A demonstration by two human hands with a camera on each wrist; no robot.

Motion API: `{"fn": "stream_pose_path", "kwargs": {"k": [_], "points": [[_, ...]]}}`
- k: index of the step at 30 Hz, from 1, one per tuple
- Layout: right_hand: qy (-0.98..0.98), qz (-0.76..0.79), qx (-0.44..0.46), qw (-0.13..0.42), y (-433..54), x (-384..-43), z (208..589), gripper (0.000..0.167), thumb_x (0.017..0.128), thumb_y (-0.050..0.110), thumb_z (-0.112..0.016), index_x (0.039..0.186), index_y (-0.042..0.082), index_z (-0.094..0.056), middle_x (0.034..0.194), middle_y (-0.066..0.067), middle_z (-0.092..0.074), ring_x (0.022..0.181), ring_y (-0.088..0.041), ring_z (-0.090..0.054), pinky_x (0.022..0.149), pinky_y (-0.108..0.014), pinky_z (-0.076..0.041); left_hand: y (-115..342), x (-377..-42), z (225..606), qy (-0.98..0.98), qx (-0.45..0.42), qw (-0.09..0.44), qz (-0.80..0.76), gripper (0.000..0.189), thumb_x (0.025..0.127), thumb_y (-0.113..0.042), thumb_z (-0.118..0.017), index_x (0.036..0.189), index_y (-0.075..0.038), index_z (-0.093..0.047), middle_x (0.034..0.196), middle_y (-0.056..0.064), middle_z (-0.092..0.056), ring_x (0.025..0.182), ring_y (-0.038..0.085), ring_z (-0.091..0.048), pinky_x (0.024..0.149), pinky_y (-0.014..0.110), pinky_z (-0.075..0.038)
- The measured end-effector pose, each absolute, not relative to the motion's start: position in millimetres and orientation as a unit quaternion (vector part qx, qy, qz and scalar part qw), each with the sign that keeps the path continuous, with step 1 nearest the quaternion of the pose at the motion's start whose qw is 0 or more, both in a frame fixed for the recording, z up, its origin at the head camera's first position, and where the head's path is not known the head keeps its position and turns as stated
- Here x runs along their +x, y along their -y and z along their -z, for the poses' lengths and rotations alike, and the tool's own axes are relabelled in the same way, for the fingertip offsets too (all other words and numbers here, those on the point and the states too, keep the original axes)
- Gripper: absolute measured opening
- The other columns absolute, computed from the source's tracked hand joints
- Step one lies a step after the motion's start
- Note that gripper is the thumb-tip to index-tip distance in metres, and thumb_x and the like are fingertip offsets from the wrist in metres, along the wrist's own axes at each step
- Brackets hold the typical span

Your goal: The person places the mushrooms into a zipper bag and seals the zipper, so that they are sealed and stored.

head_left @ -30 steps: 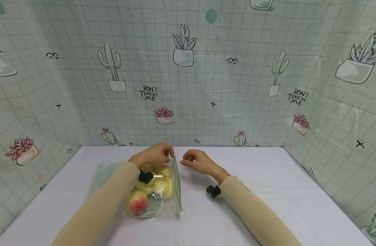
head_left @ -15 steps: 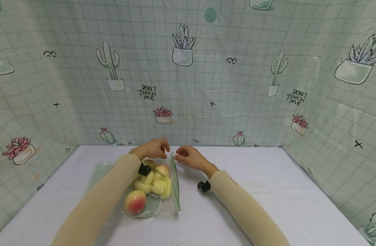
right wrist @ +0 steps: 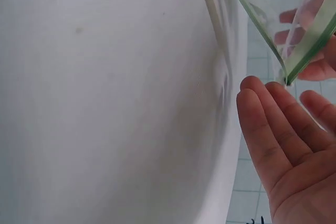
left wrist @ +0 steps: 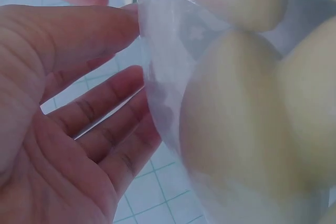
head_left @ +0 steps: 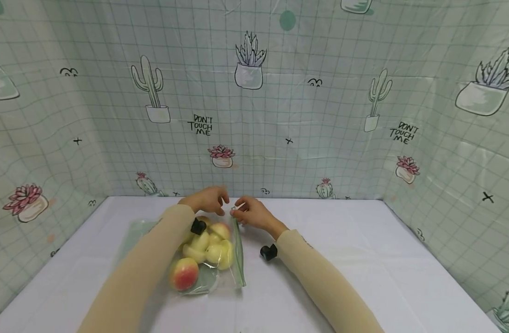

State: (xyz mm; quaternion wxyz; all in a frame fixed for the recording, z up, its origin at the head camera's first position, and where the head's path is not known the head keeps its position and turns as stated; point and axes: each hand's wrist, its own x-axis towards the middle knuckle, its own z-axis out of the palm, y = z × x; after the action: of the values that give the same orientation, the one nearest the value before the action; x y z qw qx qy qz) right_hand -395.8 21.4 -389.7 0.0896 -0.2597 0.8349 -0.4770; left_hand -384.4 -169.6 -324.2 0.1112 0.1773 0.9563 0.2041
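A clear zip bag (head_left: 227,279) with a green zip strip (head_left: 239,254) lies on the white table. Inside are several yellow fruits (head_left: 219,254) and a red-and-yellow fruit (head_left: 184,274). At the far end of the bag's mouth, my left hand (head_left: 206,200) has its fingers loosely bent; in the left wrist view its fingertips meet the clear edge, thumb apart from the fingers. My right hand (head_left: 254,213) is at the bag's far corner. In the right wrist view, its straight fingertips (right wrist: 252,85) are right below the corner where the green strips (right wrist: 262,32) meet.
A pale green translucent sheet (head_left: 133,233) lies at the left, partly under the left sleeve (head_left: 142,263). Black wrist cameras (head_left: 269,252) sit on both wrists. A cloth wall (head_left: 288,166) with printed cacti rises behind and beside the table (head_left: 321,277).
My right hand has moved left to the bag's far corner. My left hand has drawn slightly up and away from the zip strip's end. The fruits have shifted little.
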Motion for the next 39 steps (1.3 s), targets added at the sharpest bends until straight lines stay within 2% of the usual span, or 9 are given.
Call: {"fn": "stream_pose_path", "kwargs": {"k": [2,4,9,19,28,35,39], "points": [[-0.829,0.487,-0.258,0.093,-20,-396,390,0.039,0.089,0.023,-0.067,0.119,0.002,-0.054,0.100,-0.011,-0.066,0.084,-0.025,-0.067,0.071,-0.036,-0.055,169,-385,325,-0.957,0.178,0.114,-0.199,0.034,0.084,-0.010,-0.072,0.116,-0.004,-0.062,0.146,0.020,-0.037,0.107,0.027,-0.056,0.084,0.036,-0.049],[-0.823,0.498,-0.255,0.096,-19,-397,390,0.038,0.087,0.019,-0.068,0.119,0.002,-0.054,0.101,-0.012,-0.065,0.083,-0.023,-0.066,0.071,-0.036,-0.055,169,-386,325,-0.957,0.176,0.118,-0.198,0.035,0.084,-0.011,-0.072,0.118,-0.004,-0.061,0.147,0.020,-0.036,0.107,0.027,-0.056,0.085,0.036,-0.049],[-0.812,0.519,-0.250,0.092,-16,-398,391,0.036,0.085,0.011,-0.070,0.117,0.002,-0.056,0.100,-0.012,-0.064,0.079,-0.019,-0.064,0.071,-0.035,-0.056,170,-388,326,-0.956,0.173,0.125,-0.202,0.041,0.086,-0.013,-0.071,0.124,-0.004,-0.059,0.122,0.020,-0.058,0.108,0.029,-0.057,0.089,0.039,-0.048],[-0.808,0.537,-0.234,0.065,-8,-397,393,0.023,0.085,0.005,-0.068,0.106,0.001,-0.060,0.084,-0.009,-0.063,0.071,-0.015,-0.061,0.067,-0.032,-0.055,172,-385,326,-0.949,0.179,0.125,-0.227,0.043,0.086,-0.010,-0.070,0.126,-0.002,-0.058,0.120,0.019,-0.060,0.107,0.028,-0.059,0.090,0.038,-0.048],[-0.797,0.553,-0.242,0.035,-8,-398,396,0.014,0.087,0.004,-0.066,0.100,0.004,-0.061,0.081,-0.007,-0.062,0.071,-0.016,-0.060,0.070,-0.040,-0.056,171,-383,326,-0.944,0.195,0.116,-0.240,0.042,0.084,-0.006,-0.069,0.124,0.000,-0.058,0.123,0.022,-0.058,0.104,0.028,-0.060,0.084,0.035,-0.051],[-0.784,0.562,-0.261,0.026,-8,-396,395,0.014,0.088,0.001,-0.063,0.102,0.000,-0.060,0.082,-0.008,-0.062,0.073,-0.015,-0.060,0.069,-0.038,-0.056,170,-381,325,-0.941,0.204,0.104,-0.247,0.041,0.083,-0.004,-0.066,0.123,0.002,-0.059,0.113,0.018,-0.063,0.102,0.026,-0.059,0.084,0.035,-0.050],[-0.776,0.570,-0.270,0.021,-8,-395,395,0.013,0.088,-0.001,-0.063,0.101,-0.003,-0.059,0.082,-0.009,-0.062,0.072,-0.015,-0.060,0.069,-0.040,-0.056,171,-380,325,-0.938,0.210,0.092,-0.258,0.033,0.085,-0.002,-0.064,0.117,0.004,-0.061,0.105,0.015,-0.064,0.098,0.026,-0.059,0.080,0.034,-0.051]]}}
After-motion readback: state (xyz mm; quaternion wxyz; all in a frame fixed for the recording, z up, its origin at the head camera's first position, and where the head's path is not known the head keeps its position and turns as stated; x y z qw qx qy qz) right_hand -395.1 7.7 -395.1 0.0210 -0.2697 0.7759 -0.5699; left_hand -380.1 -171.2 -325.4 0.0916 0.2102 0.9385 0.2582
